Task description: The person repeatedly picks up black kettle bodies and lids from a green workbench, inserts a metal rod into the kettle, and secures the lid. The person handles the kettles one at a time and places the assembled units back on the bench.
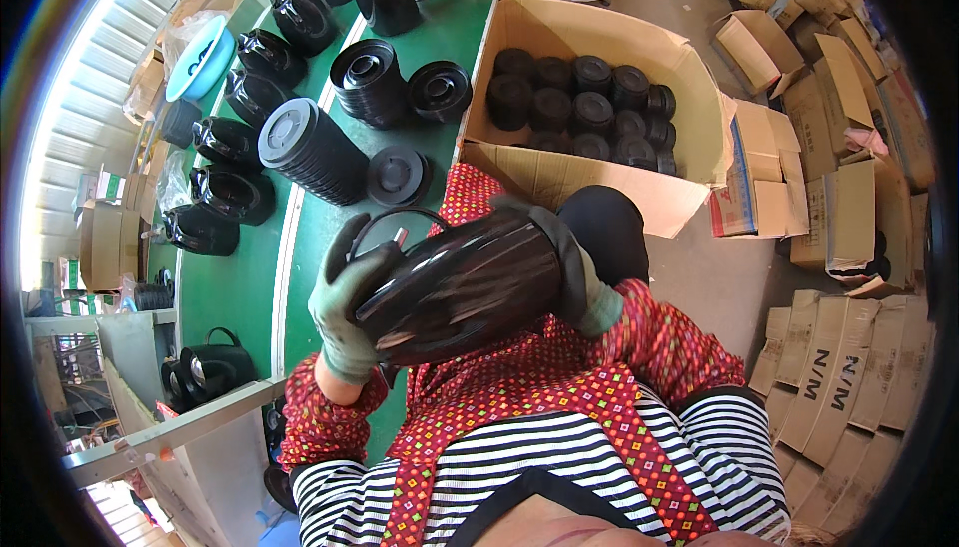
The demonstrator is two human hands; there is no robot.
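A glossy black jug (462,292) lies on its side in the air above my lap, held between both gloved hands. My left hand (350,309) grips its left end, with the thumb and fingers spread around it near the thin curved handle. My right hand (574,272) is wrapped over its right end; some of those fingers are hidden behind the jug. Just beyond, on the green table (330,212), stand a tall stack of round black bases (315,152) and one loose black disc (398,177).
More round black parts (368,82) are stacked further back. Several black jugs (232,194) line the table's left side, with a blue basin (202,59) beyond them. At the right, an open carton (589,182) holds black round parts. Flattened cartons (829,377) lean at far right.
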